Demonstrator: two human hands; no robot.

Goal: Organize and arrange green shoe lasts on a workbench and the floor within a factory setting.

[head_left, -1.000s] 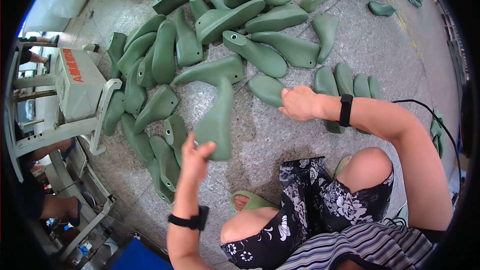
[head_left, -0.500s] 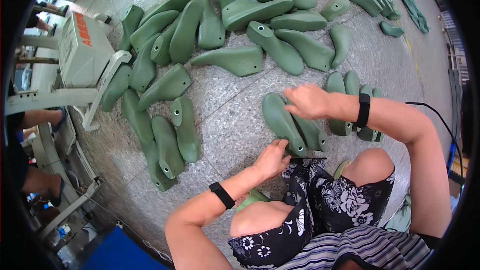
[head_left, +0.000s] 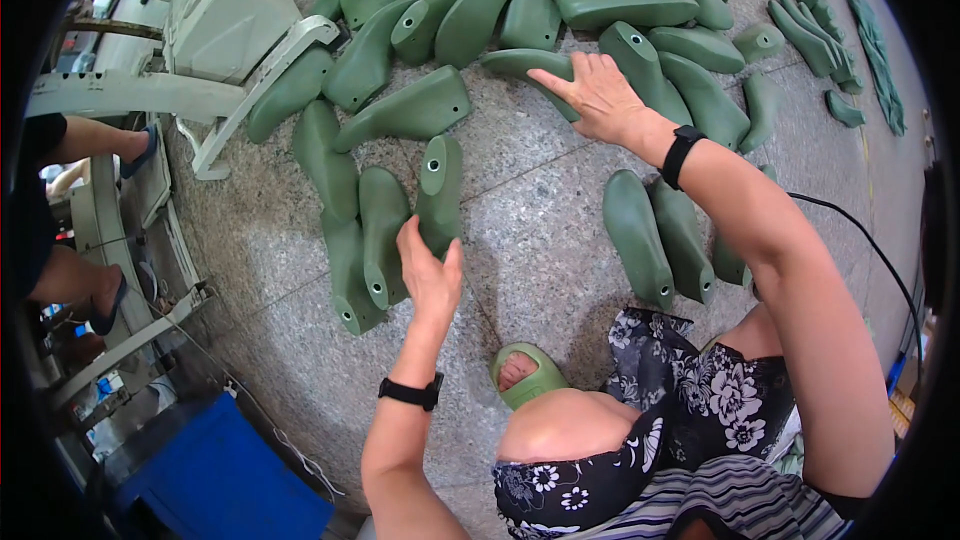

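Green shoe lasts lie on the stone floor in front of me. My left hand [head_left: 432, 265] is at the lower end of a shoe last [head_left: 438, 188], its thumb and fingers spread to either side; whether it touches cannot be made out. My right hand [head_left: 603, 100] reaches farther out over another shoe last [head_left: 520, 62], fingers apart, hiding that last's right end. Left of my left hand, a shoe last [head_left: 384, 230] lies alongside another shoe last [head_left: 350, 275]. Near my knees a pair of lasts, one left [head_left: 636, 235] and one right [head_left: 682, 235], lies side by side.
Many more lasts [head_left: 625, 2] are heaped at the far side. At left stand a pale machine [head_left: 225, 15] with a metal frame and a blue bin [head_left: 225, 475]; another person's legs [head_left: 95, 140] show there. A black cable [head_left: 860, 225] curves at right.
Both hands have left the pair of lasts near my knees. My left hand moved left to a single last; my right hand moved forward and left over another. The view has shifted.
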